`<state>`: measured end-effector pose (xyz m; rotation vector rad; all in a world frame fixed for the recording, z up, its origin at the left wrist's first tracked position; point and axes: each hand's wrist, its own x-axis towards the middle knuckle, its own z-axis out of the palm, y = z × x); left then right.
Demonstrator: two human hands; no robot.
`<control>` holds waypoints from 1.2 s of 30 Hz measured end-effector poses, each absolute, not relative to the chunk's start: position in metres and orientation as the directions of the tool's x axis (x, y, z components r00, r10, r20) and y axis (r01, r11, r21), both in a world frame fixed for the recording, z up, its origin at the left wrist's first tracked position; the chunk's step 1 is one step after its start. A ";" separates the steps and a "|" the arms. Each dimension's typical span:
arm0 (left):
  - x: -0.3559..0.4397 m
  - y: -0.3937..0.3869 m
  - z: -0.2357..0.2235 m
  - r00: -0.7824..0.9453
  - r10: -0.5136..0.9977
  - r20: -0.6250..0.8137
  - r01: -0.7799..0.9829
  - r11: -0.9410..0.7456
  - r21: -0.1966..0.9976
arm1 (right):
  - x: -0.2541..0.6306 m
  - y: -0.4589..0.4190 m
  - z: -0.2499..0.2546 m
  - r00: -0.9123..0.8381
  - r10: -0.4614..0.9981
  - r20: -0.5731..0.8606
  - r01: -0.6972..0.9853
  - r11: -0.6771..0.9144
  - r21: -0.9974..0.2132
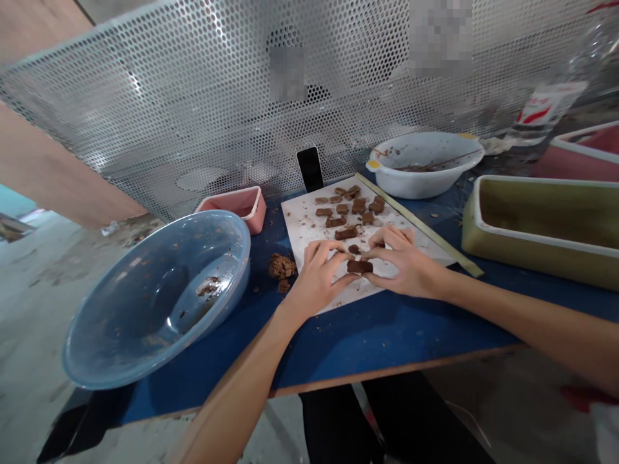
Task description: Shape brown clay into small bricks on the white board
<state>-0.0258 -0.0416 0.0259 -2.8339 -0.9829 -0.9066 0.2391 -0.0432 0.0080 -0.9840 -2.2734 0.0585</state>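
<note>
Between my two hands is a small dark brown block of clay [360, 267], low over a white sheet [309, 225]. The fingertips of my left hand [319, 270] press its left end, and my right hand [399, 261] pinches its right end. A little brown lump [354, 249] sits just beyond the block. Farther back on the sheet lie several brown clay pieces, among them a longer bar [346, 233] and a knobbly piece [376, 205]. Left of my left hand, a crumbly brown clay lump [281, 266] rests on the blue tabletop.
A large blue basin [159, 290] stands at the left, with a pink box [258, 212] behind it. A phone [310, 169] leans on the perforated metal panel [193, 96]. Rightward are a white basin [425, 187], a wooden strip [420, 225], a green planter [536, 251] and a plastic bottle [546, 109].
</note>
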 end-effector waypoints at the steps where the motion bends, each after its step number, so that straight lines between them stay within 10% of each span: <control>1: -0.026 -0.042 0.026 0.637 0.564 0.525 0.568 -0.804 0.174 | 0.239 -0.043 0.008 -0.506 0.668 0.545 0.639 0.715 -0.283; 27: -0.045 -0.023 0.026 0.091 0.564 0.821 0.740 -0.589 0.323 | 0.191 0.039 0.070 -0.620 0.667 0.413 0.600 0.742 -0.298; 36: -0.046 -0.026 0.028 0.047 0.568 0.822 0.703 -0.604 0.377 | 0.155 0.081 0.023 -0.652 0.705 0.280 0.650 0.709 -0.272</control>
